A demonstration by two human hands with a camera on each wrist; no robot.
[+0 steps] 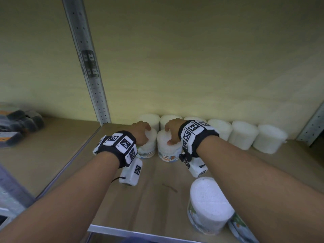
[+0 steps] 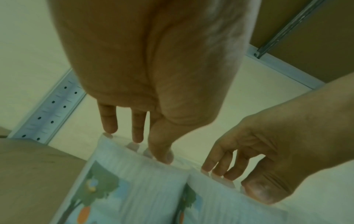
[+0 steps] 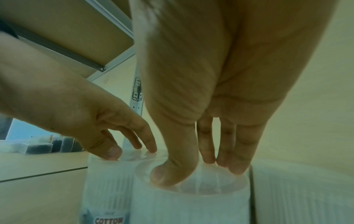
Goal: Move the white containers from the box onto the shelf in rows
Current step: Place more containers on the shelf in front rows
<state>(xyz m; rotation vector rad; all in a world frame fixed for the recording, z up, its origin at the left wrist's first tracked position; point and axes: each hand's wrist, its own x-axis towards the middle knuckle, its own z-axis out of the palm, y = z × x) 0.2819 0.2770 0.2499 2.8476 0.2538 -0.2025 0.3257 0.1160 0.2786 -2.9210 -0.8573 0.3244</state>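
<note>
Both hands are down on the shelf (image 1: 157, 199) at once, each on its own white tub. The left hand (image 1: 142, 133) has its fingertips (image 2: 110, 128) spread over the lid of the left container (image 1: 148, 146), thumb at the near rim; the grip is a light claw from above, fingers bent round the lid edge but not wrapped about the body. The right hand (image 1: 172, 131) sits the same way on the right container (image 1: 169, 149), thumb (image 3: 164, 172) pressed on the lid at about 7 o'clock and the other fingers at the far rim around 1 o'clock.

What matters here is that each tub stands upright, long axis vertical, directly under its own grip, and the two tubs touch side by side. Straight off at 12 o'clock stands the back row (image 1: 243, 134) of white containers against the shelf wall, just behind the pair and very near touching it. So any push would go away from the person, toward 12 o'clock, to seat a second row against the first.

One more container (image 1: 208, 204) waits at 5 o'clock near the shelf's front edge, nearer the right forearm. The box is not in view.
</note>
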